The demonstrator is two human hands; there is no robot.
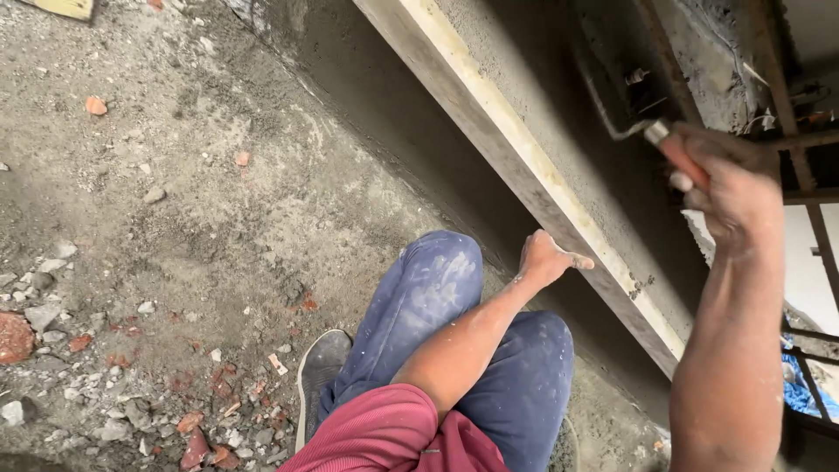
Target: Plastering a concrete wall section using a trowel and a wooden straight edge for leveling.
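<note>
Head view: nearest the camera, the person's knees in dusty blue trousers (454, 332) are bent up, above the hem of a dark red shirt (384, 437), and a grey shoe (319, 371) rests on the rough concrete floor (218, 218). To the left of the shoe lie broken brick pieces and stones (131, 385) scattered over the floor.

Beyond the knees, the left hand (546, 258) reaches forward with its fingers (572, 260) curled against the underside edge of a long pale wooden board (516, 149) that runs slantwise along a grey cement wall (559, 96).

Farther up on the right, the right hand (730, 188) has its fingers (690, 179) closed around the reddish handle of a trowel (612, 87); the handle sits in the fist, and the metal blade is pressed flat against the wet cement of the wall above the board. Behind the hand stand rusty iron bars (813, 192).
</note>
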